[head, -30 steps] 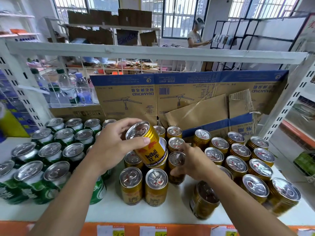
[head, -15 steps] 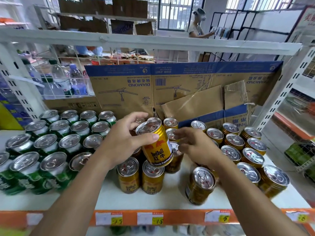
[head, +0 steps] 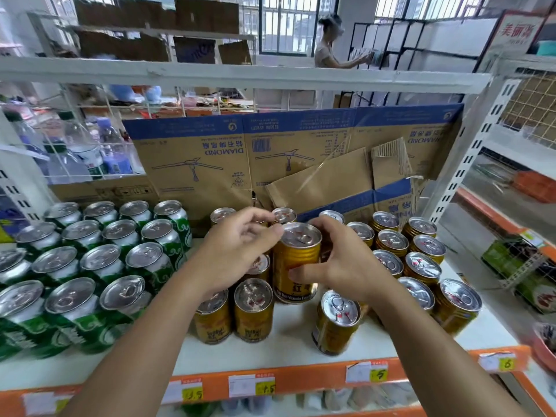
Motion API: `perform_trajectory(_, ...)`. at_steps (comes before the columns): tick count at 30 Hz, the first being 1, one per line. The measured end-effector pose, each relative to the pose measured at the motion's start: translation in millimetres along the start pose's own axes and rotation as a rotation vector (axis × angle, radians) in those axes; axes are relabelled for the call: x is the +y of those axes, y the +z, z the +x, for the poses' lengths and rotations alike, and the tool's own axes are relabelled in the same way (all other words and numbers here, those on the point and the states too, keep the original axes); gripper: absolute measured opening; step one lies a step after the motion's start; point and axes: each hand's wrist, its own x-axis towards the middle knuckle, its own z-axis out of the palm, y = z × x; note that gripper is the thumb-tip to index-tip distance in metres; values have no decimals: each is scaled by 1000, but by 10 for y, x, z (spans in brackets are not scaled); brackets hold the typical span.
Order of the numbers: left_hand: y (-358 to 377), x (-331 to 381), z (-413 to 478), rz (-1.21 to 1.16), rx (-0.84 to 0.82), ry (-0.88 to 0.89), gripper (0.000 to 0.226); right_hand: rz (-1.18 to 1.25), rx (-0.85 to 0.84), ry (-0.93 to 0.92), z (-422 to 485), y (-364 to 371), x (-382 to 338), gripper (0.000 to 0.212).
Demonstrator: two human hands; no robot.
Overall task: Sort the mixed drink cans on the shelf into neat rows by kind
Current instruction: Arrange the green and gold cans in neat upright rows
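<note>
A gold drink can (head: 296,260) stands upright among other gold cans in the middle of the white shelf (head: 279,352). My right hand (head: 343,267) grips it, thumb on the front and fingers round the back. My left hand (head: 237,251) is at its left with curled fingers, the thumb against the top rim. Green cans (head: 99,263) fill neat rows on the left. More gold cans (head: 421,261) stand in rows on the right. Two gold cans (head: 252,311) stand in front, and one gold can (head: 337,322) stands apart, leaning a little.
Flattened cardboard boxes (head: 240,158) line the back of the shelf. A white shelf beam (head: 240,76) runs overhead. Water bottles (head: 90,155) sit behind wire at back left. An orange price rail (head: 301,379) edges the front. A person (head: 328,46) works far behind.
The gold can went from tilted in my left hand to upright and lower among the gold cans. My right hand came across and took hold of it.
</note>
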Motion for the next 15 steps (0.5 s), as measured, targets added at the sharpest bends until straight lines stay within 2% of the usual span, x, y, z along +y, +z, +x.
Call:
perform_trajectory(3,-43,-205,-65,340,-8,-23,33,-41,9,65,-42,26,102,67)
perform_trajectory(7,73,-438,-160,611,-192,-84,56,-87,-13,121,-78,127,203,73)
perform_trajectory(10,149,-529,-211,703,-222,-94,67,-167,-59,167,-73,219,253,78)
perform_trajectory(15,151,-568,-252,676,-192,-75,63,-250,-124,238,-71,316,321,83)
